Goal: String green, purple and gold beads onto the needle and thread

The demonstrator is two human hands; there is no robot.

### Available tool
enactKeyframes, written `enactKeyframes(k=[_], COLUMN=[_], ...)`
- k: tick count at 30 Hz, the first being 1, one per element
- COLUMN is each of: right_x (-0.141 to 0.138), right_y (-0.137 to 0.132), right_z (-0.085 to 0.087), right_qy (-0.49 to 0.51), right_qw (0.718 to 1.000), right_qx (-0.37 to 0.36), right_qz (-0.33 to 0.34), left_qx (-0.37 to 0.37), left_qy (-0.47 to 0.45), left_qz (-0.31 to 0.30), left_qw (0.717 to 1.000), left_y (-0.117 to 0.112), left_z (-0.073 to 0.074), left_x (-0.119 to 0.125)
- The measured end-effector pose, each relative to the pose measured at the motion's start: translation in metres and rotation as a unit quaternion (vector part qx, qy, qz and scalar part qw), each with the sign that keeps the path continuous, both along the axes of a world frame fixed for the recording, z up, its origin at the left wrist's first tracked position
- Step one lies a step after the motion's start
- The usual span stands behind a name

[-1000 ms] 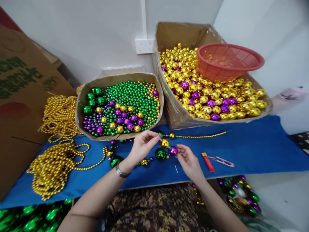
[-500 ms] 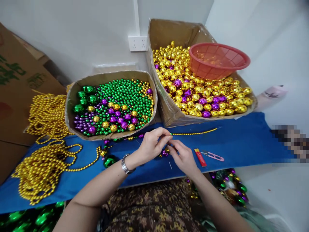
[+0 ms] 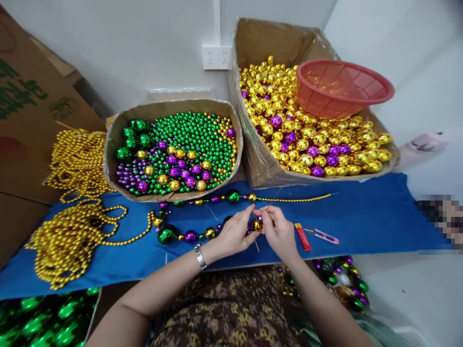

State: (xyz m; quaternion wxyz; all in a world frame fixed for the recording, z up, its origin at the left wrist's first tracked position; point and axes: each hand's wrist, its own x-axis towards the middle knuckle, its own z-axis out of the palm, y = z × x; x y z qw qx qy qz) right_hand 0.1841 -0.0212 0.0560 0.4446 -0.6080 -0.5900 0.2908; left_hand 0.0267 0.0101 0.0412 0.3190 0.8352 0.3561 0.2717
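Observation:
My left hand (image 3: pixel 236 231) and my right hand (image 3: pixel 277 228) meet fingertip to fingertip over the blue cloth (image 3: pixel 361 217), both pinching a bead strand (image 3: pixel 191 236) at a gold bead (image 3: pixel 257 224). The strand of green, purple and gold balls runs left from my hands, loops round and continues as a thin gold bead string (image 3: pixel 296 198) along the far side. A watch sits on my left wrist.
A round carton of mixed green, purple and gold beads (image 3: pixel 173 154) and a big box of gold balls (image 3: pixel 311 140) with a red basket (image 3: pixel 343 89) stand behind. Gold bead chains (image 3: pixel 72 231) pile at left. A red lighter (image 3: pixel 303 236) and pink snips (image 3: pixel 323 235) lie right of my hands.
My hands came together from apart and dropped nearer the table's front edge. More of the beaded strand now lies stretched out to the left of my left hand.

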Motion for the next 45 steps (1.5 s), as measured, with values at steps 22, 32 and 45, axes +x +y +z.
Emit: enactKeyframes(k=[22, 32, 45], right_x=[0.01, 0.024, -0.013], right_y=[0.008, 0.002, -0.019], right_z=[-0.022, -0.024, -0.031], right_qy=[0.408, 0.326, 0.215], right_qw=[0.906, 0.943, 0.971], right_qx=[-0.062, -0.042, -0.089], right_qz=[-0.097, -0.058, 0.051], left_qx=[0.254, 0.166, 0.149], left_qy=[0.349, 0.37, 0.499], left_qz=[0.03, 0.099, 0.147], left_qw=[0.902, 0.909, 0.841], left_y=[-0.005, -0.03, -0.011], left_z=[-0.016, -0.022, 0.011], left_x=[-0.053, -0.124, -0.207])
